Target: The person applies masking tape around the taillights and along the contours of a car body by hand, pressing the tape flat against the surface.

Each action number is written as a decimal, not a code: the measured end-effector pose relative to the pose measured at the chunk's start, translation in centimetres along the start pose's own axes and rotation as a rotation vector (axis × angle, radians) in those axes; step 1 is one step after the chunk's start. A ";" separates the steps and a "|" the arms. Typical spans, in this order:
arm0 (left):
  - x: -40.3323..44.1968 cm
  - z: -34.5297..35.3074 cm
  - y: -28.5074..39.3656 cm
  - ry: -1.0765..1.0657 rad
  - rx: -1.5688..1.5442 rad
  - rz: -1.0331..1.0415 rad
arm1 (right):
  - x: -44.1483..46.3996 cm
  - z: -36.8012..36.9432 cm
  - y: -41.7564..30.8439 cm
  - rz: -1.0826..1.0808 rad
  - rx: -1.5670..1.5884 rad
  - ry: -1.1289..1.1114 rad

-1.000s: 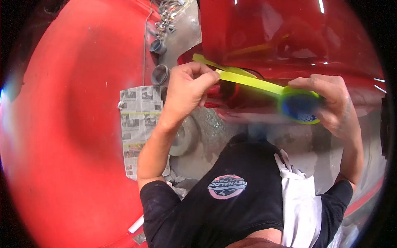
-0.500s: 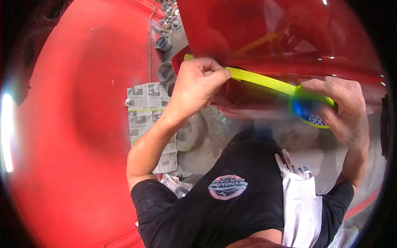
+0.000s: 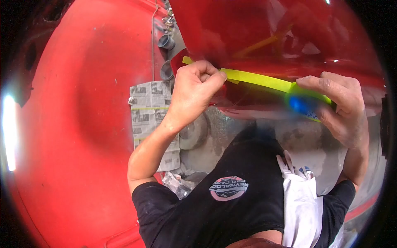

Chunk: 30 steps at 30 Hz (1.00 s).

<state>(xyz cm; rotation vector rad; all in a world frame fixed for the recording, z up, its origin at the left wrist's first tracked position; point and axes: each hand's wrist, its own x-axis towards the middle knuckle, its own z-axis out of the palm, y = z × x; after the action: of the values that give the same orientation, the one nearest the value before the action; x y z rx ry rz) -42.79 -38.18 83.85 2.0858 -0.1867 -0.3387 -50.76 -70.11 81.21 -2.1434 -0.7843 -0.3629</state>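
Observation:
My left hand (image 3: 198, 89) pinches the free end of a yellow-green tape strip (image 3: 260, 80) between thumb and fingertips. From there the strip stretches to the tape roll (image 3: 306, 106), whose blue core is blurred. My right hand (image 3: 341, 105) grips the roll, fingers above and thumb below. Both hands are in front of the glossy dark red car panel (image 3: 248, 33), close to its lower edge. Another piece of yellow tape (image 3: 187, 60) shows on the panel beyond my left hand. Whether the held strip touches the panel, I cannot tell.
A large bright red panel (image 3: 95, 91) fills the left side. Newspaper (image 3: 151, 99) lies beside it. Dark buckets (image 3: 166, 42) stand on the floor at the upper middle. A white cloth (image 3: 302, 202) hangs on my black shirt (image 3: 198, 211).
Compared with a second ago, both hands are farther right, with the strip still stretched between them. In the last half second, my left hand moved slightly left. The view has shifted a little.

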 end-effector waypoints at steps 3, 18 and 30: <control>0.3 -0.1 0.0 -0.008 -0.004 -0.014 | 0.3 0.0 0.3 -0.067 -0.032 0.020; 1.4 0.0 0.1 0.000 0.266 0.147 | -0.2 0.2 0.9 -0.034 -0.064 0.005; 1.2 1.7 -1.3 0.166 0.508 0.284 | -1.8 0.4 2.5 0.012 -0.037 0.050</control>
<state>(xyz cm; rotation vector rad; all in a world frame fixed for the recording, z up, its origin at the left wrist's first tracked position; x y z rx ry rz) -42.18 -39.20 81.73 2.5287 -0.5058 0.0661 -50.51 -71.71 78.57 -2.1637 -0.7417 -0.4265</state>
